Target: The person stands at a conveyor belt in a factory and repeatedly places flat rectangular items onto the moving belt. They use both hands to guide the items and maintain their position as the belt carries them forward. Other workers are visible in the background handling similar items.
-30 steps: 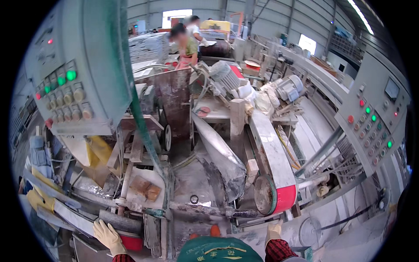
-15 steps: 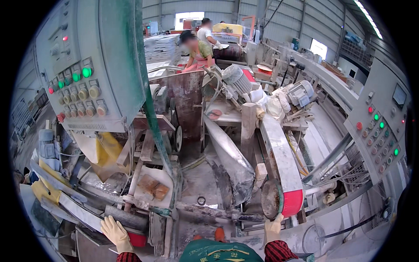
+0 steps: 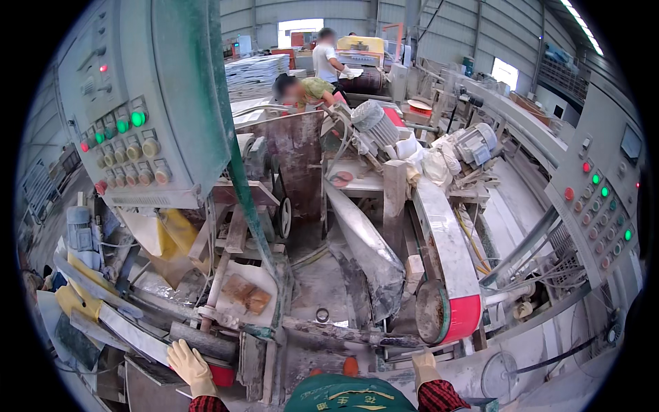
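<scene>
My left hand (image 3: pixel 191 367), in a cream glove, lies with fingers stretched out at the near end of a white belt (image 3: pixel 130 332) on the left machine. Part of a red section (image 3: pixel 222 375) shows beside it. My right hand (image 3: pixel 426 369), gloved the same way, is just below and left of the other belt's red end (image 3: pixel 461 318). A gap shows between this hand and the red part. Its fingers point away and are mostly hidden. This white belt (image 3: pixel 445 248) runs around a worn round pulley (image 3: pixel 432 312).
Control cabinets with lit buttons flank me at left (image 3: pixel 130 103) and right (image 3: pixel 597 185). A bar (image 3: pixel 353 334) crosses in front of my orange shoes (image 3: pixel 351 366). A curved grey chute (image 3: pixel 367 250) and motors (image 3: pixel 374 120) stand ahead. Two people work beyond, one bending over (image 3: pixel 312 89).
My right hand has come down and left, off the belt's red end. My left hand stays at its belt. The person in the green top has bent lower.
</scene>
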Available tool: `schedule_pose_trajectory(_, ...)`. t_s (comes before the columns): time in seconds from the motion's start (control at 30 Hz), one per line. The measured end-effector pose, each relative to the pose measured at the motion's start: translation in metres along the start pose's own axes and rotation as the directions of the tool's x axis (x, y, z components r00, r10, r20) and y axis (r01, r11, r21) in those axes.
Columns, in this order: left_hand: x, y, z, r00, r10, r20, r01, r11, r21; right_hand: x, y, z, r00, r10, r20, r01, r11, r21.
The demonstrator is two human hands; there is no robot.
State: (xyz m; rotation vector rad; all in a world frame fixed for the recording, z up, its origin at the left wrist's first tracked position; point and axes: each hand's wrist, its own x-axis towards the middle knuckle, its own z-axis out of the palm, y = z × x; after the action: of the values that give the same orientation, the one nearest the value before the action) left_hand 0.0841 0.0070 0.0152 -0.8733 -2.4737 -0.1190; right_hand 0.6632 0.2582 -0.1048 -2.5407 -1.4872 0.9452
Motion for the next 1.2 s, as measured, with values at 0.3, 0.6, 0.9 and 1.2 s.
schedule_pose_trajectory(0.3, -0.004, 0.008, -0.006, 1.000, -0.012, 0.024, 0.011, 1.000, 0.010, 0.012, -0.006, 0.017, 0.988, -0.124, 0.088, 0.121, 0.992, 0.040)
schedule_pose_trajectory(0.6, -0.012, 0.011, -0.002, 1.000, -0.011, 0.016, 0.011, 1.000, 0.014, 0.032, 0.023, 0.044, 0.962, -0.168, 0.215, 0.156, 0.985, 0.071)
schedule_pose_trajectory(0.9, -0.016, 0.020, -0.005, 1.000, -0.009, 0.023, 0.009, 1.000, 0.004, 0.059, 0.037, 0.066, 0.933, -0.218, 0.286, 0.195, 0.975, 0.104)
schedule_pose_trajectory(1.2, -0.022, 0.025, -0.003, 1.000, 0.011, 0.012, -0.011, 1.000, 0.005, 0.084, 0.058, 0.102, 0.923, -0.309, 0.229, 0.279, 0.948, 0.156)
